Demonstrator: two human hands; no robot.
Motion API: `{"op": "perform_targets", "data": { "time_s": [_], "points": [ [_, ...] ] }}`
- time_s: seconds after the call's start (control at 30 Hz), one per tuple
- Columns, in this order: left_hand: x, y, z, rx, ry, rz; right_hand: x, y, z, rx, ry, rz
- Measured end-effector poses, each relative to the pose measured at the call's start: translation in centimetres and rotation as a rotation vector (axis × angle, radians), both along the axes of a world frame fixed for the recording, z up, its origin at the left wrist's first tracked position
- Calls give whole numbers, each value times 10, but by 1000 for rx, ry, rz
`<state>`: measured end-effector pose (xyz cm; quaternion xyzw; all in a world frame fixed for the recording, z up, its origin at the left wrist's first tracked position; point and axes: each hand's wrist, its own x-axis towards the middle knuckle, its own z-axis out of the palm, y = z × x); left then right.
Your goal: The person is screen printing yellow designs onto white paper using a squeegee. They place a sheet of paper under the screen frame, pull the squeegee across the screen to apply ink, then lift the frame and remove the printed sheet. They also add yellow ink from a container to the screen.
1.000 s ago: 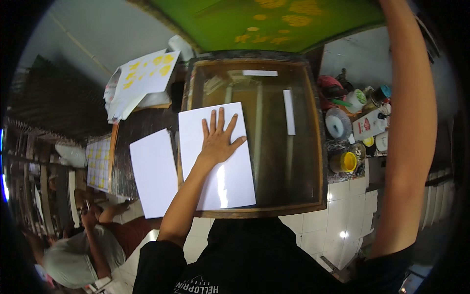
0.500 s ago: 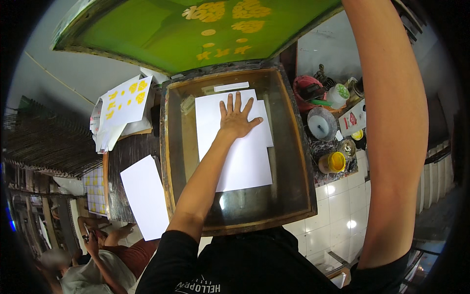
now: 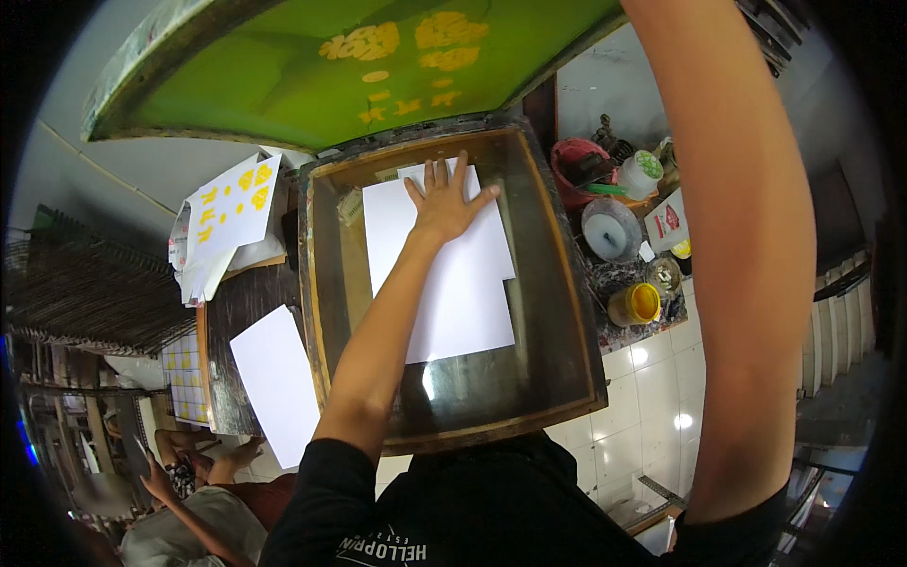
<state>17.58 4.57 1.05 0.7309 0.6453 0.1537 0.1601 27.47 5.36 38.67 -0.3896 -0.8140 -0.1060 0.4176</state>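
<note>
My left hand (image 3: 444, 210) lies flat with fingers spread on the upper part of a white sheet of paper (image 3: 458, 302). Its fingertips reach the sheet's far edge. The sheet rests on a glass-topped table with a wooden frame (image 3: 576, 373); a stepped right edge hints at another white piece beneath. Above the far side, a green printing screen (image 3: 274, 80) with yellow stencil shapes is raised and tilted. My right arm stretches up along the right side and leaves the picture at the top near the screen's edge, so my right hand is out of sight.
At left, a blank sheet stack (image 3: 276, 378) sits beside yellow-printed sheets (image 3: 231, 208). On the right stand a yellow ink jar (image 3: 635, 304), a white-filled tub (image 3: 610, 230) and a red basin (image 3: 570, 156). Another person's arm (image 3: 203, 524) shows at lower left.
My left hand has moved to the sheet's far edge, and the sheet sits slightly farther up the glass. A white strip beyond it is now covered. The whole view has shifted a little.
</note>
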Motion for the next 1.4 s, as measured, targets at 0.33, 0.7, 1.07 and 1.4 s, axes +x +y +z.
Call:
{"op": "perform_targets", "data": {
  "time_s": [0.33, 0.7, 1.07, 1.4],
  "points": [
    [-81, -235, 141, 364, -1337, -67, 28, -121, -109, -248, -69, 19],
    [-62, -373, -27, -600, -2060, 632, 28, -207, -298, -921, -340, 232],
    [-66, -370, -44, -743, -2013, 796, 19, -228, -356, -720, -509, 223],
    [-64, -371, -41, -770, -1942, 890, -3, -158, -368, -404, -448, 125]
  ]
}}
